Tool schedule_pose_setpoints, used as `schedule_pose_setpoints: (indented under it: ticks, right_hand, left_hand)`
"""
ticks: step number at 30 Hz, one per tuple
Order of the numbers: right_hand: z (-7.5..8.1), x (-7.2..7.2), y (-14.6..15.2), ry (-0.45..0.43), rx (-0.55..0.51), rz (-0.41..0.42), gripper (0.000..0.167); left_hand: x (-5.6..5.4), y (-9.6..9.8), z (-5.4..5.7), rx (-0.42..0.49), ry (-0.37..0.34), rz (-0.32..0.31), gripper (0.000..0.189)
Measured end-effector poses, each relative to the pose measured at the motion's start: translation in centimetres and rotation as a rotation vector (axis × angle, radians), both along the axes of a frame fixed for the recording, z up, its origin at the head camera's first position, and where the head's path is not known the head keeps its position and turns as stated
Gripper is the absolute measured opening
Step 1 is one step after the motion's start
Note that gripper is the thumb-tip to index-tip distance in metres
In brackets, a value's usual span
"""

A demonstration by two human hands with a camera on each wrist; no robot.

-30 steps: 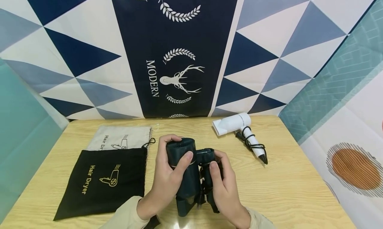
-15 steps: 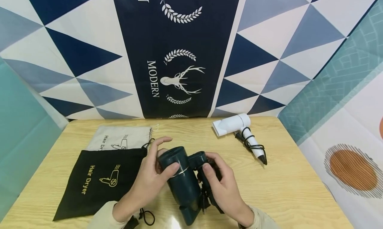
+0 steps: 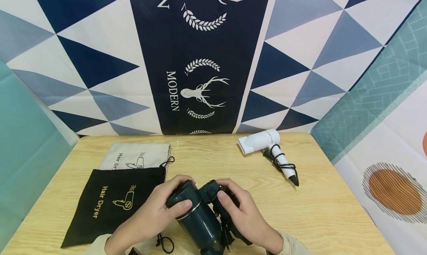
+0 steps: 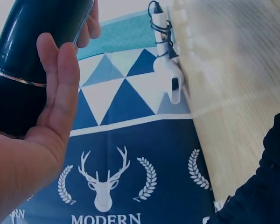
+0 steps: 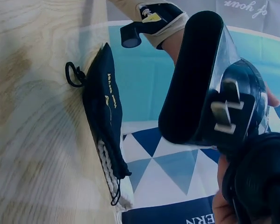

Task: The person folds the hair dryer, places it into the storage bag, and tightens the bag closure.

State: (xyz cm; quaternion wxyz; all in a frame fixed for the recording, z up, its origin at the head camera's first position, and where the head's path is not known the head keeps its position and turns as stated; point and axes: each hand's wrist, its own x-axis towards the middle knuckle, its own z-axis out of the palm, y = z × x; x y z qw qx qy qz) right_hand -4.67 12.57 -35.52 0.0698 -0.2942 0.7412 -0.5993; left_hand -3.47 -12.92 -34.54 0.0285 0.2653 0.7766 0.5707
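Dark hair dryer (image 3: pixel 200 225): since the earlier frames it has been drawn closer to the person and turned, so that the far end of its barrel is now tilted to the left; it is held over the desk (image 3: pixel 317 203), to the right of the pouches.
Left hand (image 3: pixel 156 207): clamped on the far end of the barrel, thumb laid on top.
Right hand (image 3: pixel 241 207): clamped on the folded handle, apart from the left.
Black pouch (image 3: pixel 115 199): laid flat on the desk, printed in gold with "Hair Dryer" and an outline drawing; whether anything is inside cannot be told.
Pale pouch (image 3: pixel 135 155): partly covered by the black one, its contents likewise hidden.
White hair dryer (image 3: pixel 258 141): rested at the back right of the desk, its handle wrapped in a black cord (image 3: pixel 288 166).
Right wrist view: metal plug prongs (image 5: pixel 221 116) are shown clearly, beside the oblong nozzle mouth (image 5: pixel 191 79), which is not seen from the head.
Left wrist view: fingers (image 4: pixel 67 74) are seen curled against the barrel, a side hidden from the head view.
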Motion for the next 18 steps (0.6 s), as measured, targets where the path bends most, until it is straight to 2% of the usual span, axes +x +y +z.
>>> schedule_pose_setpoints:
  ticks: [3, 6, 11, 15, 18]
  right_hand:
    - [0.2, -0.2, 0.3, -0.015, 0.041, 0.015, 0.038]
    - [0.4, -0.6, 0.4, 0.025, 0.111, -0.021, 0.042]
    - [0.7, -1.1, 0.7, 0.085, 0.141, -0.109, 0.038]
    - [0.9, -1.3, 1.0, 0.087, 0.077, -0.115, 0.029]
    - [1.0, -1.2, 0.9, 0.104, 0.081, -0.089, 0.025]
  left_hand:
    - [0.1, -0.3, 0.0, 0.034, -0.034, -0.002, 0.03]
    - [0.1, -0.8, 0.3, 0.049, -0.034, 0.014, 0.031]
    - [-0.2, -1.6, 0.9, 0.05, 0.048, 0.074, 0.034]
    - [-0.5, -2.3, 1.1, 0.048, 0.103, 0.141, 0.035]
    - [-0.6, -2.7, 1.1, 0.063, 0.118, 0.184, 0.034]
